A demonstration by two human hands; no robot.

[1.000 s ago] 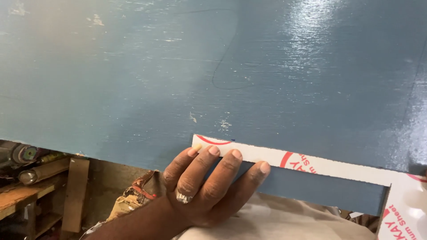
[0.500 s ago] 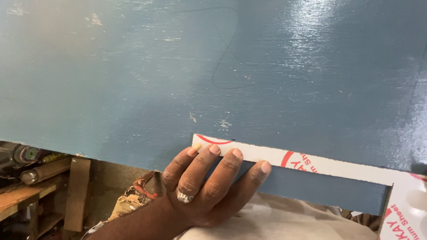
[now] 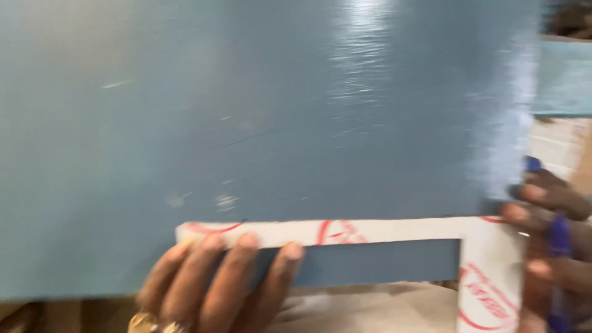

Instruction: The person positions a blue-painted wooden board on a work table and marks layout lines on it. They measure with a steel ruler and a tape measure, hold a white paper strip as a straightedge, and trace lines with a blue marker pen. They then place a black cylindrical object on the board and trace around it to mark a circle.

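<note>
One white L-shaped strip: long axis 9-to-3, foot toward 6 | your left hand pins it on one blue panel | your right hand probably grips a blue pen, blurred.

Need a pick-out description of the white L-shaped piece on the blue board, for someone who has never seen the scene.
Start at the large blue-grey board that fills the view. Along its lower edge lies the white L-shaped strip, one arm running sideways from the left hand to the right hand, the other turning downward. It is the only white, red-printed piece on the plain blue surface.
</note>
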